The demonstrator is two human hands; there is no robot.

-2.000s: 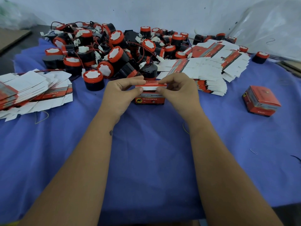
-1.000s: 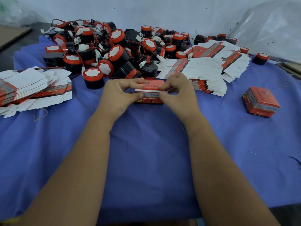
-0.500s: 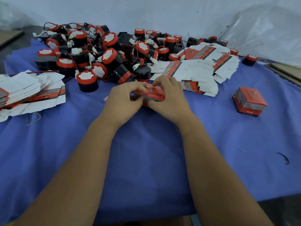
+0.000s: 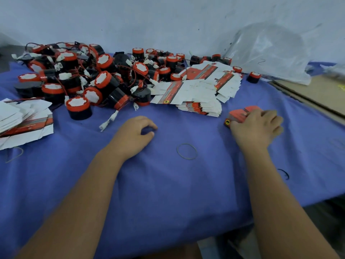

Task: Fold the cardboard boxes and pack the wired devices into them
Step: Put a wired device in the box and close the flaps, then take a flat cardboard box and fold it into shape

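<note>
My right hand lies over a closed red cardboard box at the right of the blue cloth, thumb on its near side and index finger on top; the image is blurred there. A second red box peeks out just behind it. My left hand rests on the cloth in the middle, fingers loosely curled and holding nothing. A heap of black-and-red wired devices fills the far left. Flat unfolded boxes lie in a stack at the left and in another at the centre back.
A rubber band lies on the blue cloth between my arms. A loose white connector trails from the heap. A clear plastic bag and brown cardboard sit at the far right. The table edge drops off at the lower right.
Both hands closed the red box at the centre. My right hand has since carried it to the right beside the other box, and my left hand has let go and dropped onto the cloth.
</note>
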